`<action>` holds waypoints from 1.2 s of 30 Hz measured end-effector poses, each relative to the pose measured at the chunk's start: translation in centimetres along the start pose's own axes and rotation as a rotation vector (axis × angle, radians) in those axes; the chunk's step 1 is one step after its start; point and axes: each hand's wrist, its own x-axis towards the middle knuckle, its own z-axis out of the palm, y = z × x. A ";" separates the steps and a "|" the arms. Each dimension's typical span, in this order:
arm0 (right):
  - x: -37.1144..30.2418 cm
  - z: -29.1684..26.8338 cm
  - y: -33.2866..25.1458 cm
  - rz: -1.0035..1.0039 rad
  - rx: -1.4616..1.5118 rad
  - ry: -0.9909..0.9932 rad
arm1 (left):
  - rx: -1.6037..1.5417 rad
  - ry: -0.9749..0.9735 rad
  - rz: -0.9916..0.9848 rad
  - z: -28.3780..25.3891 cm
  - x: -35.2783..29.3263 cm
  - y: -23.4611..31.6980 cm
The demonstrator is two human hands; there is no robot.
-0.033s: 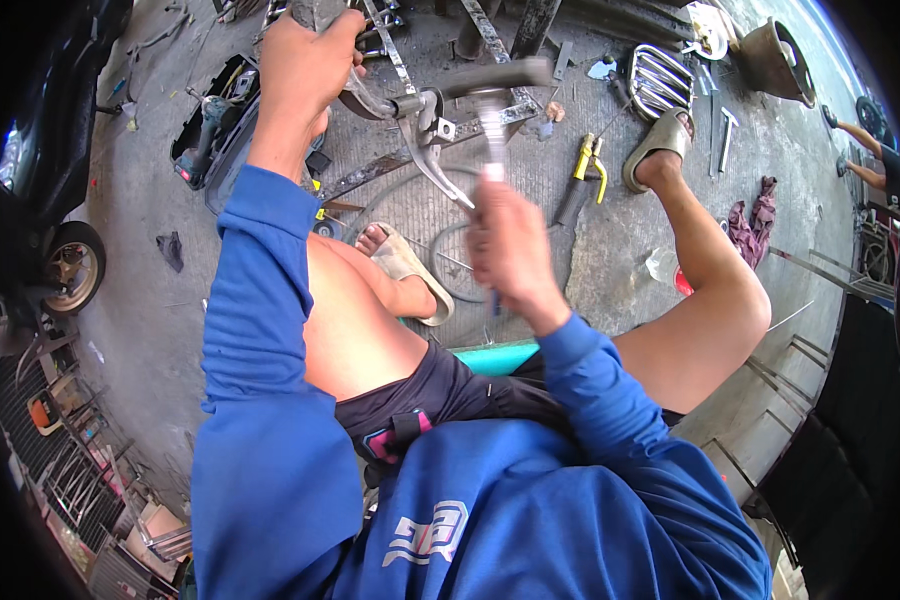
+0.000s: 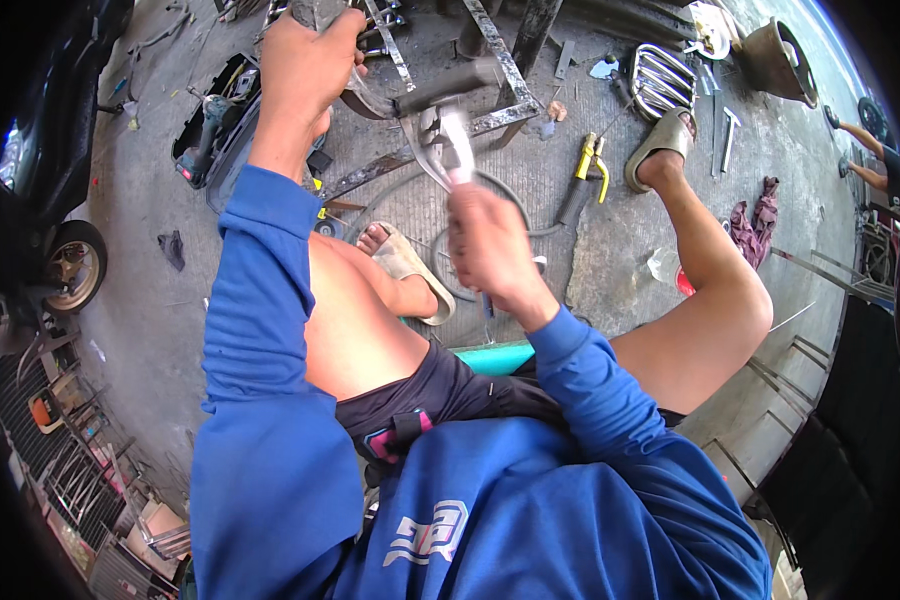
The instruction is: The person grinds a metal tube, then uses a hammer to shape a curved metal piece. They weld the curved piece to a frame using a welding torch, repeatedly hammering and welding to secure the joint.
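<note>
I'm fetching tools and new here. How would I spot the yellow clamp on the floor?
Follow the person's bare right leg to the beige sandal. Just left of that sandal in the picture lies the clamp. Its yellow forked end and black grip set it apart from the silver T-shaped tool on the sandal's other side.

Diffuse daylight brightens the concrete floor [image 2: 145,360]; the hammer [image 2: 458,148] smears with motion blur; black fisheye corners surround bent edges

Hammer [image 2: 458,143] in right hand [image 2: 498,245], toolbox [image 2: 238,150] left.
</note>
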 end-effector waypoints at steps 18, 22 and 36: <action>0.6 0.8 -0.9 -0.208 0.642 0.098 | -0.045 -0.004 -0.011 -1.4 0.8 -1.1; 1.3 1.9 -0.6 0.135 0.137 -0.024 | -0.094 -0.022 -0.032 0.1 0.6 -1.3; -1.5 -0.6 -0.8 0.010 0.412 0.067 | -0.563 -0.002 -0.299 -0.2 0.6 -2.2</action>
